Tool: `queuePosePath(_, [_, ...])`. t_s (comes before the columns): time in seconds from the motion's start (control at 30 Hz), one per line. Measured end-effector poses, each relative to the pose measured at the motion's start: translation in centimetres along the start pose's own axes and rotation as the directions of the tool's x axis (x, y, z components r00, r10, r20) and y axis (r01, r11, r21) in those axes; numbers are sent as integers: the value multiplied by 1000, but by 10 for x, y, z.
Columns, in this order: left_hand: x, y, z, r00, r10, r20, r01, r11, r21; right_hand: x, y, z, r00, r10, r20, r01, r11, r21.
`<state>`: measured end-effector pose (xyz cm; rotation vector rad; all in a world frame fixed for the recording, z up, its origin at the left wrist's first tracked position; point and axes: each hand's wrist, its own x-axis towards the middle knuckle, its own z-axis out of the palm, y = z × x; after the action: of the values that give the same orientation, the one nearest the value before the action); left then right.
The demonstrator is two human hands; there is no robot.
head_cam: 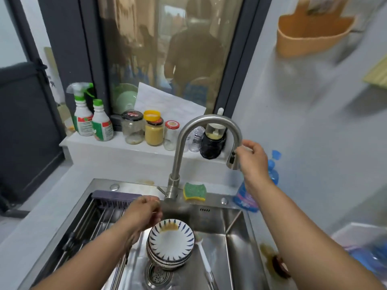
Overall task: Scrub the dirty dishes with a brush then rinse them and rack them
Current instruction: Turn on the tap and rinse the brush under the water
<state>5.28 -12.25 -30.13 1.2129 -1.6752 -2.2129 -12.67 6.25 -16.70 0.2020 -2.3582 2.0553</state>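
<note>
A stack of white bowls (171, 243) with blue dashes on the rim sits in the steel sink (238, 243), just above the drain; the top one has a brown stain. A white-handled brush (204, 258) lies in the sink right of the stack. My right hand (252, 159) grips the spray head of the curved steel faucet (184, 143), which is swung to the right. My left hand (144, 214) hovers with fingers loosely curled over the sink's left half, beside the bowls and near the faucet's lever, holding nothing. No water is running.
A roll-up rack (92, 225) covers the sink's left part. A green-yellow sponge (194, 191) lies behind the sink. Jars (154, 130) and spray bottles (83, 116) line the window ledge. A blue bottle (249, 197) stands right of the faucet. A brown spill (270, 254) marks the right rim.
</note>
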Motion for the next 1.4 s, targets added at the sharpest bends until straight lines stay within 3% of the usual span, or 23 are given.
queuePosePath(0.13, [-7,3,11,999,-10,54,10,1000,-8,29,-20,1,997,74,12,-75,996,40])
queuePosePath(0.3, [-6,11,24,969,-182,168,227,923,-310,46,-22,-1,989,128,75,-136,984,114])
queuePosePath(0.4, [2,15,22,964,-201,174,253,893,-372,50,-21,-10,990,99,101,-110,988,106])
queuePosePath(0.5, [5,18,15,961,-224,162,271,879,-393,64,-25,-17,993,36,113,-34,999,-19])
queuePosePath(0.63, [9,17,5,965,-231,122,259,901,-348,87,-28,-19,980,46,195,0,972,-234])
queuePosePath(0.83, [12,-1,7,971,-234,59,241,943,-229,102,-24,-17,915,150,374,1,927,-375])
queuePosePath(1.13, [16,1,7,988,-153,-28,150,986,-74,57,-30,-37,924,62,377,111,901,-420])
queuePosePath(1.4, [36,7,3,993,-112,-45,112,994,16,-5,-43,-34,819,33,573,230,896,-379])
